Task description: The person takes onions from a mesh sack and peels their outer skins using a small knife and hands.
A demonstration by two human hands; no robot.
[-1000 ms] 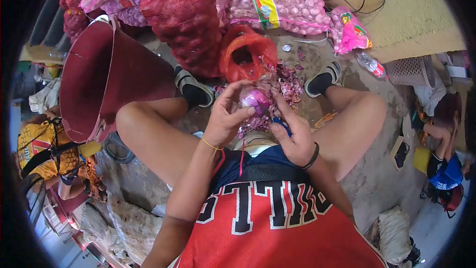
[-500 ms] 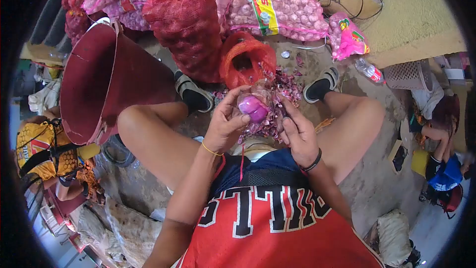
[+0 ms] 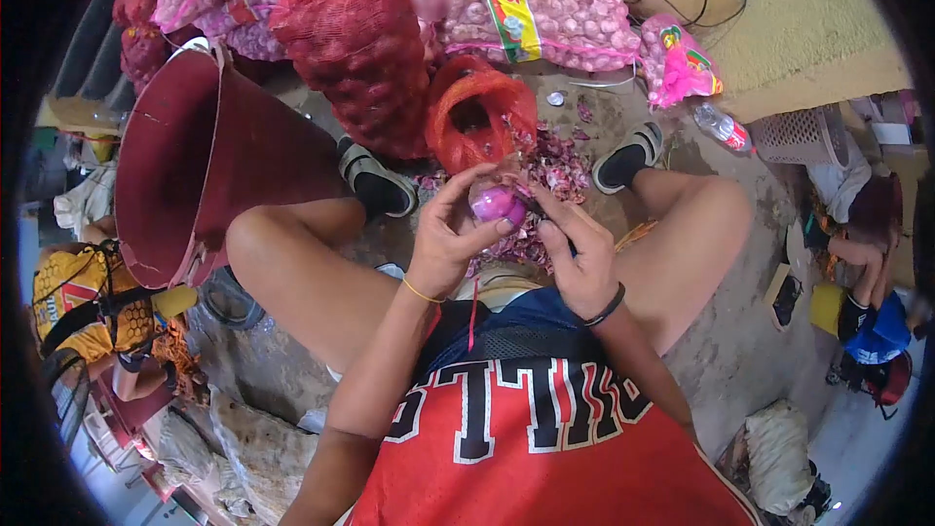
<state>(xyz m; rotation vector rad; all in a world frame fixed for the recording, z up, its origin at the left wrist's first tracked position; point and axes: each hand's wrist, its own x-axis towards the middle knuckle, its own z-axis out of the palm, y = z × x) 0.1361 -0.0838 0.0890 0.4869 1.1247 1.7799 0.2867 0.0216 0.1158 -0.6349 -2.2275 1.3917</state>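
My left hand point(image 3: 450, 234) grips a peeled purple onion point(image 3: 496, 203) between thumb and fingers, held above my knees. My right hand point(image 3: 577, 255) is beside it, fingertips touching the onion's right side; a small dark handle shows in its fist, possibly a knife, but I cannot tell for sure. Below the onion lies a heap of purple onion skins point(image 3: 550, 168) on the ground between my feet.
A large maroon tub point(image 3: 195, 156) stands at the left. An open red mesh sack point(image 3: 477, 112) and a full red mesh sack of onions point(image 3: 360, 39) sit ahead, with pink sacks point(image 3: 565, 15) behind. A plastic bottle point(image 3: 723, 125) lies right. Other people sit at both sides.
The onion has been turned slightly in my left hand and my right hand's fingers moved back up onto it. The view shifted a little.
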